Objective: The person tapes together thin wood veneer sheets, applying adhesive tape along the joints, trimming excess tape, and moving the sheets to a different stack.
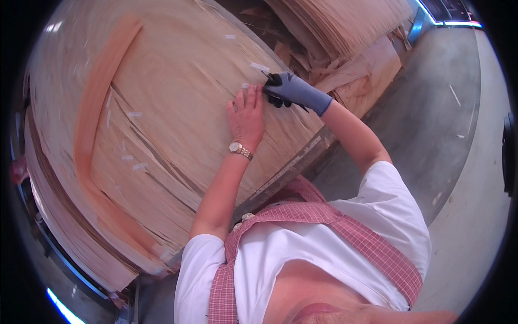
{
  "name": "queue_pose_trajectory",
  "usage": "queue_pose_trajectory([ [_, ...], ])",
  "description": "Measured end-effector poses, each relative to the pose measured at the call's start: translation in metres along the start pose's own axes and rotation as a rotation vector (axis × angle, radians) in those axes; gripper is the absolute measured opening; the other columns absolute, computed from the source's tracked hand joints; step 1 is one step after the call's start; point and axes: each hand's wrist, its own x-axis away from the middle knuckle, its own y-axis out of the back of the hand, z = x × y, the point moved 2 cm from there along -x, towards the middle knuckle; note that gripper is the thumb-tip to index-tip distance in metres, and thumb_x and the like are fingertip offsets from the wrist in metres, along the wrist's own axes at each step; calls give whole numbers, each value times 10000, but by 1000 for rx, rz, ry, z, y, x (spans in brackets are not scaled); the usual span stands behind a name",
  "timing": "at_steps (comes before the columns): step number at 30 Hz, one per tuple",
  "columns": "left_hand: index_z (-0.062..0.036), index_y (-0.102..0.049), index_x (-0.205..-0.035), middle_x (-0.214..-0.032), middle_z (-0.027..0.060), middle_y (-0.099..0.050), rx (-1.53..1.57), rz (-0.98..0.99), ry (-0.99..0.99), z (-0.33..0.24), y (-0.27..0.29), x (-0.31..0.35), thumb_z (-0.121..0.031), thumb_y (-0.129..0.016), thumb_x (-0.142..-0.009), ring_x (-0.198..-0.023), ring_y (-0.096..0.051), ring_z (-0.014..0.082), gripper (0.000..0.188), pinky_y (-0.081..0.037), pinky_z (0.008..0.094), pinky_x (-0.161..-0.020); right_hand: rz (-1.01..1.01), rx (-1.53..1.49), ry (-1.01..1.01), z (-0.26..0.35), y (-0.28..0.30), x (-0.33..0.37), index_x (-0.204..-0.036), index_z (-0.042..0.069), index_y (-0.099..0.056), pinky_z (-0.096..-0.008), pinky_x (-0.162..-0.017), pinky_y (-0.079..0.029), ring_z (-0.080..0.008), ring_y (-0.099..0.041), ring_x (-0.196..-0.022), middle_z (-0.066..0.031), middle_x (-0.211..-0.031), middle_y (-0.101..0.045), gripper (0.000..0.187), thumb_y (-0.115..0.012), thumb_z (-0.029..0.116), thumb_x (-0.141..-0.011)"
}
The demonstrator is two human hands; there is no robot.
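Note:
A wide sheet of pale wood veneer (178, 70) lies on top of a stack in front of me, with splits running along its grain. My left hand (247, 116), bare with a wristwatch (240, 150), rests on the sheet with fingers stretched out, its fingertips by a short piece of white tape (245, 86). Beside it, my right hand (279, 90) wears a grey glove with dark fingers and is closed round a thin dark tool (304, 108), mostly hidden; its kind is unclear. Another white tape strip (260, 67) lies just beyond the right hand.
An orange-brown veneer strip (102, 89) lies bent across the left of the sheet. Several tape pieces (135, 114) are scattered along the splits. At the far right stands another veneer stack (345, 24), with torn scraps (353, 75) below. Grey floor (426, 108) extends to the right.

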Motion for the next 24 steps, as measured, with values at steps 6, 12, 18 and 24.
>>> queue_pose_trajectory([
  [6,-84,-566,-1334,-1322,62,-541,50,-72,-7,3,-1,1,-73,-582,-818,-1219,-494,249,516,-390,442,-974,-517,1277,415,43,2,9,-1075,85,-558,-442,-638,-537,-319,-700,-796,-114,-877,-683,182,-558,101,-893],
  [12,-78,-580,-1318,-1326,73,-546,437,-179,16,59,14,14,-75,-561,-833,-1222,-499,288,485,-379,451,-1007,-653,864,1112,235,-35,55,-1107,122,-572,-438,-736,-530,-329,-682,-873,-107,-989,-690,185,-581,145,-924],
  [18,-56,-468,-1426,-1522,96,-435,-166,-386,626,263,75,29,-243,-528,-948,-1428,-362,307,517,-232,505,-1172,-247,699,730,261,-115,-46,-998,131,-651,-397,-707,-526,-281,-676,-798,-77,-859,-713,149,-643,252,-910],
  [24,-80,-504,-1417,-1579,63,-376,-118,-62,574,341,67,29,-371,-464,-1003,-1422,-389,287,508,-214,513,-1175,84,204,442,281,-187,-196,-855,64,-711,-261,-487,-446,-80,-564,-535,5,-717,-722,254,-748,315,-852],
])
